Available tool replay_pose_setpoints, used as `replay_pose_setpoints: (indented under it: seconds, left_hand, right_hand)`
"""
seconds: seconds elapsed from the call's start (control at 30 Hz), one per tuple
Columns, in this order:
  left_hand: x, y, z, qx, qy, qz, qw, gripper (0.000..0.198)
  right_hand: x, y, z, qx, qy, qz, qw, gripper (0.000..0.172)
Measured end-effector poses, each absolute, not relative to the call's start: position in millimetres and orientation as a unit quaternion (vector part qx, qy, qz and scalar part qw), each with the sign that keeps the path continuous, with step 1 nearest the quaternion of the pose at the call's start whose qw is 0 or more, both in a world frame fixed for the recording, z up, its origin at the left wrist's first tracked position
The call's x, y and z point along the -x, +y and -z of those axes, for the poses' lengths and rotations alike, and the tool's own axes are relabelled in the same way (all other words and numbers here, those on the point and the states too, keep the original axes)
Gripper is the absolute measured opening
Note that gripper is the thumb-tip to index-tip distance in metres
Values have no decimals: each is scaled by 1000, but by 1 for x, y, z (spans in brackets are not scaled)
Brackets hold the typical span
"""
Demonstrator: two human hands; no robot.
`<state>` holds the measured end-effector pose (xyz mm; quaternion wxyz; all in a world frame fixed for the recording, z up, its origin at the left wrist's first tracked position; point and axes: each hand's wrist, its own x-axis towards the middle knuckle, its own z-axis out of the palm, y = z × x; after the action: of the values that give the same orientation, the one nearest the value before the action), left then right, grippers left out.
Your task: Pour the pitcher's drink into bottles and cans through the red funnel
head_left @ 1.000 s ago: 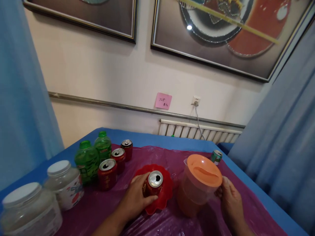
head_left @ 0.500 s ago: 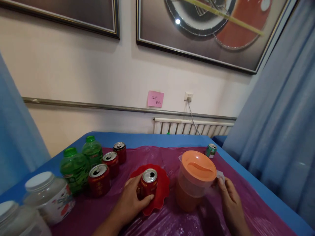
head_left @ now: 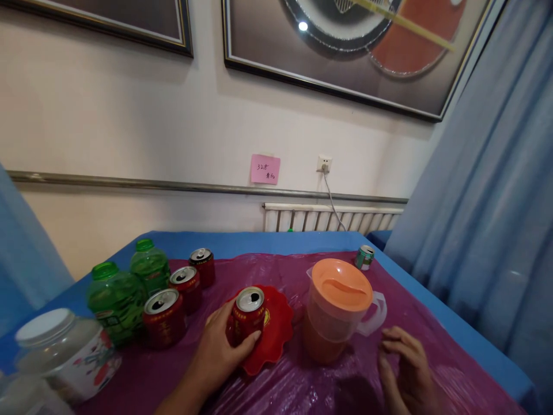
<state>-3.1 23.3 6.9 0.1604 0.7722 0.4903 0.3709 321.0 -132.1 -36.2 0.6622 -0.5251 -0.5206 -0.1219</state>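
Note:
My left hand (head_left: 222,340) is wrapped round an opened red drink can (head_left: 249,317). The can is upright over the left part of a red scalloped plate (head_left: 279,323); I cannot tell whether its base touches the plate. To the right stands a clear pitcher (head_left: 330,328) with an orange lid (head_left: 341,282) and an orange-brown lower part. Its handle points right, toward my right hand (head_left: 404,366), which is apart from it with fingers loosely curled, thumb apart and nothing held.
Several red cans (head_left: 164,323), green bottles (head_left: 114,305) and white-lidded jars (head_left: 64,357) stand at the left. A small green can (head_left: 364,257) is at the back right. Purple plastic sheeting (head_left: 276,265) covers much of the blue table (head_left: 250,241).
My right hand has let go of the pitcher's handle and drawn back toward me. My left hand has shifted the red can slightly left, showing more of the plate. The view has shifted slightly.

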Motion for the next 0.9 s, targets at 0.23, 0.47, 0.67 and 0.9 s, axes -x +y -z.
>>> replay_pose_setpoints:
  seconds: [0.23,0.47,0.67,0.9]
  left_hand:
    - [0,16,-12,-788,435,-397,179,63]
    - [2,12,-3,-786,422,-376,251,70]
    - [3,8,-15,-821,362,-334,290,74]
    - [2,8,-6,-824,325,-305,350,83]
  right_hand:
    - [-265,-130,39,489,-649,38,582,25]
    - [-239,-104,26,470,-738,-64,480,64]
    - [-205,-75,31,505,-689,-126,505,101]
    - [-196,-68,17,492,-660,-214,527,95]
